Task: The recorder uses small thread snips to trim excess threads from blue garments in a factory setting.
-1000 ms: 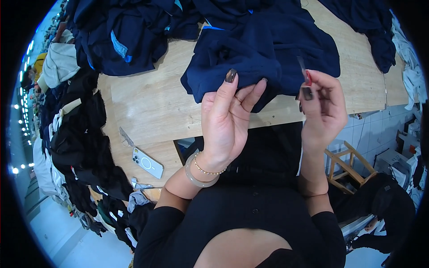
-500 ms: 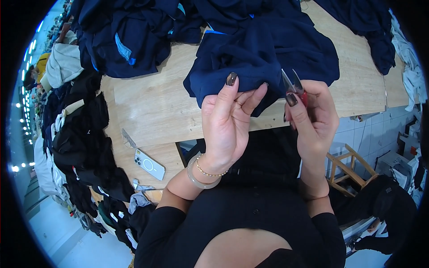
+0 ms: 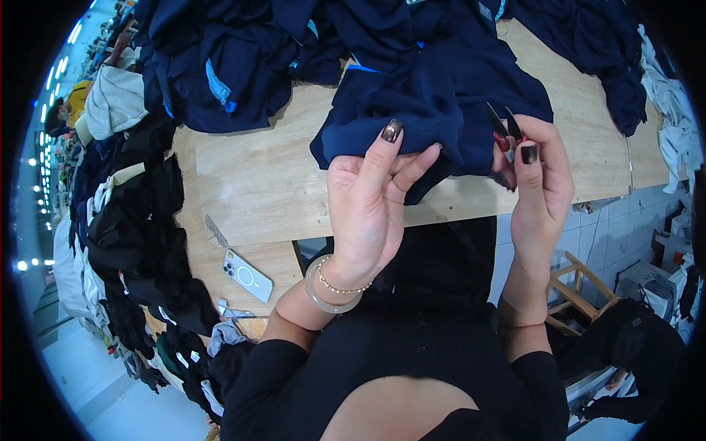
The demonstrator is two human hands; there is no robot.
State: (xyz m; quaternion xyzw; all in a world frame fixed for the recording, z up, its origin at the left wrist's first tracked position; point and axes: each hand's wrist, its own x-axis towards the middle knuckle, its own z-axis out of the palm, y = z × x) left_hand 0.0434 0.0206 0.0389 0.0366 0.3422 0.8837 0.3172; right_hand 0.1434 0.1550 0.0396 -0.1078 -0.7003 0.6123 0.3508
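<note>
My left hand [image 3: 371, 202] pinches the near edge of a navy blue garment [image 3: 434, 99] that lies on the wooden table [image 3: 250, 184], thumb on top and fingers underneath. My right hand [image 3: 540, 176] is closed on small thread snips [image 3: 504, 132] with red handles. Their dark blades point up and away and sit apart, right at the garment's right edge. Both hands are raised just above the table's front edge, with the fabric stretched between them.
More navy garments [image 3: 220, 66] are piled across the back of the table and at the far right [image 3: 603, 51]. A white phone [image 3: 246, 275] lies on a lower shelf at left, beside dark clothes [image 3: 140, 242]. A wooden stool [image 3: 577, 287] stands at lower right.
My right hand has moved the snips from the right in toward the garment edge and lifted them slightly. My left hand kept its grip on the fabric.
</note>
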